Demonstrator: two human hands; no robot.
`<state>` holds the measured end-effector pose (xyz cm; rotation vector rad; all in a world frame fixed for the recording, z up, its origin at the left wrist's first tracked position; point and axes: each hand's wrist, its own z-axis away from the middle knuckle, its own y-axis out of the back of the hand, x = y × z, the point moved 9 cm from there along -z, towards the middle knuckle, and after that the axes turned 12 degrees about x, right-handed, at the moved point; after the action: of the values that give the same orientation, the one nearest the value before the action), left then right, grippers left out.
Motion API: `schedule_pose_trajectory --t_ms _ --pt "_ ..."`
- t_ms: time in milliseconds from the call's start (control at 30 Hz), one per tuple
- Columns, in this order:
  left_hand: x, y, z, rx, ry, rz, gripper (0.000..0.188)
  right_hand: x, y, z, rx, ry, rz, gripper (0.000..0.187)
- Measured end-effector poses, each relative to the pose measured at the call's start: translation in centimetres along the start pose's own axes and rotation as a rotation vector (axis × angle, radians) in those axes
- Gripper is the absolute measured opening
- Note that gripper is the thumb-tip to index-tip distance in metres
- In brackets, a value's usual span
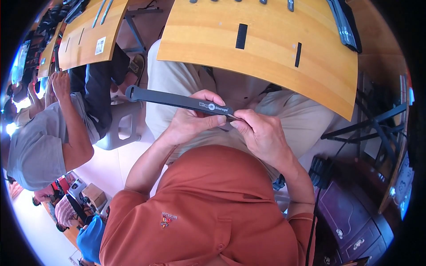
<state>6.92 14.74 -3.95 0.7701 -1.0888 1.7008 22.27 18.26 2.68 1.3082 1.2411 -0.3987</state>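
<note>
A long black storage strap [166, 97] with pale printing lies slantwise above my lap, its loop end with a slot pointing left. My left hand [188, 123] is closed on the strap near its right end, with the thumb below and the fingers behind. At that same end my right hand [266, 135] is pinched on a thin, small piece, dark with a light edge. Whether this is the strap's tip or a separate small tool I cannot make out. Both hands nearly touch, in front of the table's near edge.
Ahead stands a wooden table [199, 37] bearing a black strip [241, 36], a narrower black strip [298, 55] and a bundle of black straps [345, 27]. A co-worker in a grey shirt [37, 153] sits at another table on the left. Purple drawers [350, 217] stand lower right.
</note>
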Motion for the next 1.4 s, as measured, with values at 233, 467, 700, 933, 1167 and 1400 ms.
schedule_pose_trajectory --t_ms 233,467,700,933,1167,1400 --pt "0.0 0.1 0.1 0.002 -0.001 0.014 0.029 -0.3 -0.1 0.1 0.026 0.083 0.001 0.016" --pt "0.1 0.3 0.0 0.002 -0.032 -0.006 0.028 0.1 -0.5 0.2 0.034 0.071 -0.024 0.017" --pt "0.2 0.3 0.1 -0.003 -0.046 0.015 0.028 0.4 -0.7 0.4 0.042 0.041 -0.065 0.017" --pt "0.3 0.2 0.0 0.004 -0.038 -0.002 0.027 0.6 -0.8 0.5 0.043 0.033 -0.086 0.017" --pt "0.2 0.4 -0.1 0.011 -0.054 -0.032 0.026 0.7 -1.0 0.5 0.035 0.004 -0.084 0.019" --pt "0.4 0.3 0.0 0.028 -0.081 -0.156 0.024 0.2 -1.0 0.7 0.082 0.055 0.040 0.020"
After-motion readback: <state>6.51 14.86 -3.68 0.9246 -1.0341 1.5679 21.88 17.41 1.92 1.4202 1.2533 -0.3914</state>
